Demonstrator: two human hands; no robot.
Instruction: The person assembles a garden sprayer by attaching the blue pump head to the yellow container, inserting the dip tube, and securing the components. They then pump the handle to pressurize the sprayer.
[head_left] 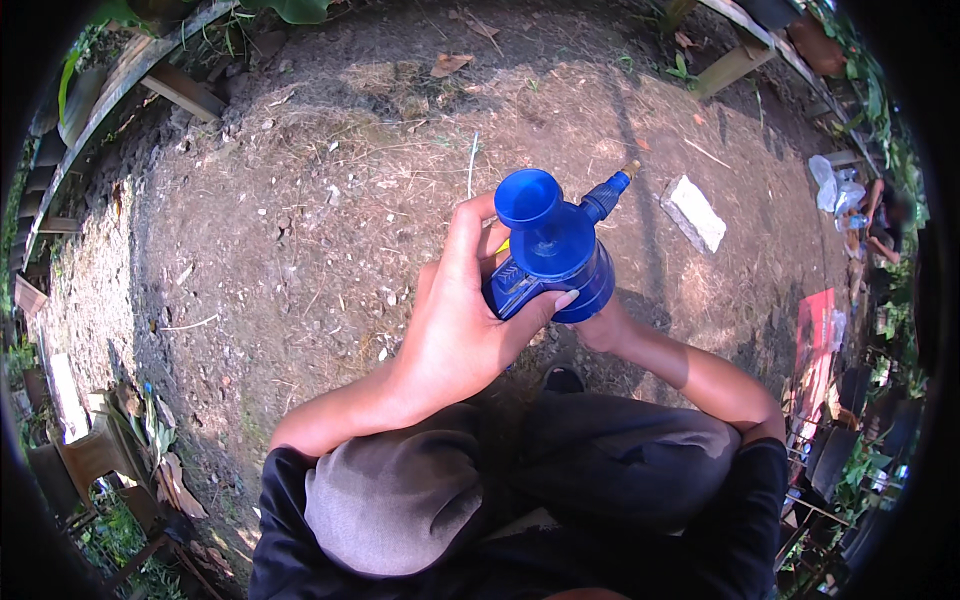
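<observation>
Blue sprayer (pixel 552 250) sits clamped in my left hand (pixel 462 320), my right hand (pixel 603 328) gripping it from beneath, above dirt ground (pixel 300 220).

Bright daylight fills the scene, strongest on the bare dirt ground (pixel 330 200) in the upper middle of the frame. Soft-edged shadows fall across the top and down the right of centre. The blue sprayer (pixel 550 250) shows glossy highlights on its top. The centre is sharp; fisheye bending curves straight edges near the rim, and the corners go black.
</observation>
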